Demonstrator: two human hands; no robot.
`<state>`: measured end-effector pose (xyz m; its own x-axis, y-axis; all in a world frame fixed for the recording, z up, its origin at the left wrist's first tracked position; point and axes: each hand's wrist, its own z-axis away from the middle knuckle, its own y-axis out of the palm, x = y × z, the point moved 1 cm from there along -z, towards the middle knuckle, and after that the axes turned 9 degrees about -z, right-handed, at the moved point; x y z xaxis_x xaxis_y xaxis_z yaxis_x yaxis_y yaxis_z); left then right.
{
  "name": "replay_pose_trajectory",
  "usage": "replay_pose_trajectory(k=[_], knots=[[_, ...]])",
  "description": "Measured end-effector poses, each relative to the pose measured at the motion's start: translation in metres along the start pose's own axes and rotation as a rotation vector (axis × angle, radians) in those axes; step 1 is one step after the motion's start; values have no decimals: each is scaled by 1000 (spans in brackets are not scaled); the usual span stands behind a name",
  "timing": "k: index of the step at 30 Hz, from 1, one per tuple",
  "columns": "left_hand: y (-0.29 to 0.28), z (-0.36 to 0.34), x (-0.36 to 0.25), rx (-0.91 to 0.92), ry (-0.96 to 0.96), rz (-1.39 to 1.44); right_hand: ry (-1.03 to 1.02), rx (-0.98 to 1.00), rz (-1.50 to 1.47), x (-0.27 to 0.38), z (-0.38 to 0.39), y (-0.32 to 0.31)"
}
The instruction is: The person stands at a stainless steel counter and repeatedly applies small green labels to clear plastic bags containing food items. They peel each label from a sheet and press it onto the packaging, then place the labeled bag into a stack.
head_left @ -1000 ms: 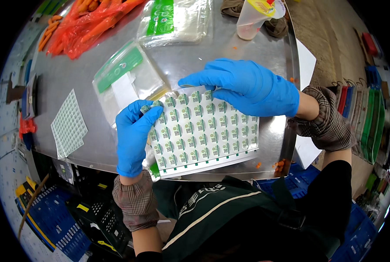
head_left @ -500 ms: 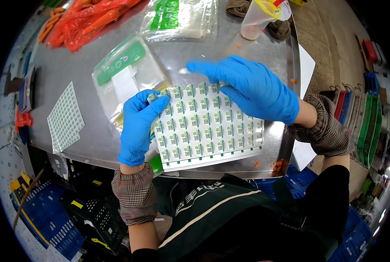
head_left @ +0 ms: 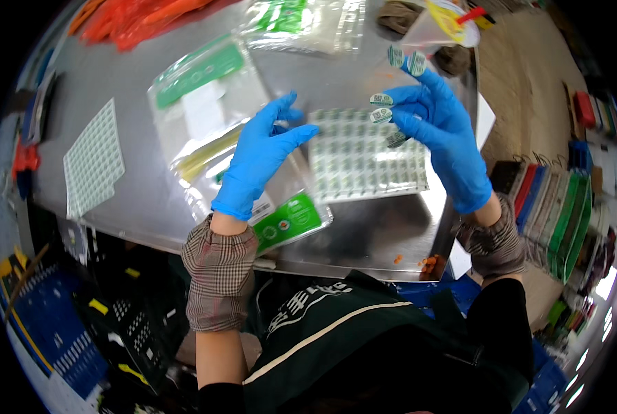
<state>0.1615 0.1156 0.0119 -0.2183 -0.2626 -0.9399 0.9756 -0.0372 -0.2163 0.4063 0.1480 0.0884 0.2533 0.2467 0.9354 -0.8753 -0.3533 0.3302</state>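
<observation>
My right hand [head_left: 446, 145], in a blue glove, is raised with its fingers spread. Several small oval green-and-white stickers [head_left: 381, 115] cling to its fingertips. Below and left of it, a sheet of stickers [head_left: 363, 162] lies on the metal table, slightly blurred. My left hand [head_left: 260, 155], also gloved in blue, hovers by the sheet's left edge, thumb and fingers apart and nothing between them. Beneath that hand are clear plastic bags [head_left: 253, 93] with green printed bands; a green printed end [head_left: 289, 222] shows near the table's front edge.
Another sticker sheet [head_left: 94, 162] rests at the table's left. More clear bags [head_left: 308, 27] are at the back, beside a red plastic bag [head_left: 142, 24]. A plastic cup [head_left: 429, 31] and brown cloth [head_left: 398, 17] stand back right. Orange bits [head_left: 429, 263] lie at the front right corner.
My left hand has let go of the sticker sheet, which now lies on the table farther right. My right hand has turned and risen, with stickers showing on its fingertips.
</observation>
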Motion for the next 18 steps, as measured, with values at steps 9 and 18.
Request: replay_pose_trajectory(k=[9,18], knots=[[-117,122,47,-39,205,-734,44,-126,-16,-166,12,130],[-126,119,87,-74,212,-598,-377,-2,635,-134,1,135]])
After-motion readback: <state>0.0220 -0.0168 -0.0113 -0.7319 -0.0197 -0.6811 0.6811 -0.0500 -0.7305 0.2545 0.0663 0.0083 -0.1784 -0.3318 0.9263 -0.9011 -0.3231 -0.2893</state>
